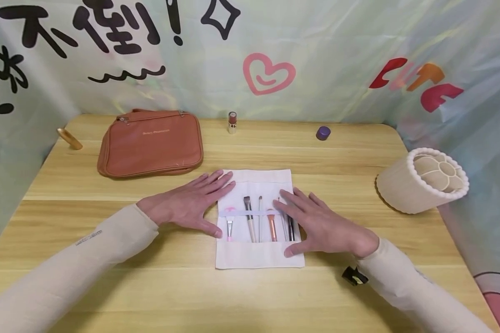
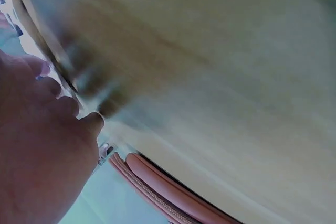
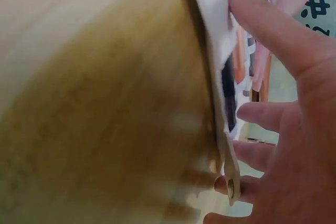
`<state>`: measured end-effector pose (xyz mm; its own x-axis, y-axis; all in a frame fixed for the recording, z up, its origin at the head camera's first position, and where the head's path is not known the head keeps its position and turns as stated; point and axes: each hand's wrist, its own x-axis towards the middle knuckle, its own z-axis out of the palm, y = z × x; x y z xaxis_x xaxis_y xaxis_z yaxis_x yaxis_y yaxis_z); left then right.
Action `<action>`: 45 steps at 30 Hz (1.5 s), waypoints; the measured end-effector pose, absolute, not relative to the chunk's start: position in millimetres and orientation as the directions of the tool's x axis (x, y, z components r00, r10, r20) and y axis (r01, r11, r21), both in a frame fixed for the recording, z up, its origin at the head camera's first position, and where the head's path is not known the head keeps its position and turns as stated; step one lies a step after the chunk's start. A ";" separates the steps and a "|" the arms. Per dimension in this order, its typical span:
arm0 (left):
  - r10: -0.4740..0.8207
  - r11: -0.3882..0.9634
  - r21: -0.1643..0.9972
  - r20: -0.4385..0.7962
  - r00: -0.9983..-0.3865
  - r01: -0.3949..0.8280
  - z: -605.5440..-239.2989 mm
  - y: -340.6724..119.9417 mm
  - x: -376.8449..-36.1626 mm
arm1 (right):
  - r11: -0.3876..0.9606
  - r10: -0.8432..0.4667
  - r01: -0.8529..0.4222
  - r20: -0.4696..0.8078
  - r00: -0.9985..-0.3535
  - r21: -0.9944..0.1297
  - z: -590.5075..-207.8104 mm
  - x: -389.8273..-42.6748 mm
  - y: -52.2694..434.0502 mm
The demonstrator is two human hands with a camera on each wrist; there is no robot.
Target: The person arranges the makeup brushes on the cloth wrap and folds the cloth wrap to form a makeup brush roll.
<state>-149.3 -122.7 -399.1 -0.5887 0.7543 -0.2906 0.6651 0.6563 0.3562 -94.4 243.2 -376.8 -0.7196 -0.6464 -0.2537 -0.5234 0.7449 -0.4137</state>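
At the bottom of the head view two cream sleeves run up from the lower corners, and a small black clip lies on the wooden table just beside the right forearm. Just above, in the middle of the frame, a white cloth brush roll lies spread flat, its pocket edge nearest the viewer. The left hand rests palm down on the roll's left edge, fingers straight and spread, clamped on nothing. The right hand lies the same way over the right edge, fingers apart and flat, its fingertips touching the dark brush handles there. Between the hands a pink brush, a flat brush, a thin brush and an orange-handled brush stand in the pocket under a pale band.

The step in hand looks like smoothing or steadying the roll; it is best done with even, light pressure from both palms, so that the cloth stays square and the brushes keep straight under the band.

Farther up, a brown leather bag lies at the upper left, a ribbed cream brush holder is tipped on its side at the right, and a lipstick, a purple cap and a gold tube sit near the back edge.
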 end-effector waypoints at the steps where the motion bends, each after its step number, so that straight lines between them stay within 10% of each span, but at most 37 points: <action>1: 0.753 0.658 0.351 -0.294 -0.588 0.666 -398.5 -122.5 -149.1 | 0.746 -0.646 -0.521 -0.261 -0.718 -0.414 -377.2 -94.7 243.6; 26: 0.766 0.627 0.271 -0.046 -0.641 0.730 -389.8 -117.3 -129.1 | 0.871 -0.471 -0.425 -0.176 -0.864 -0.246 -359.1 -100.1 251.7; 34: 0.789 0.612 0.314 -0.179 -0.588 0.726 -393.7 -97.5 -162.3 | 0.885 -0.451 -0.398 -0.232 -0.862 -0.240 -361.8 -53.3 227.8; 45: 0.735 0.678 0.255 -0.261 -0.626 0.689 -396.0 -87.8 -147.9 | 0.891 -0.450 -0.401 -0.310 -0.837 -0.211 -370.7 -88.0 239.5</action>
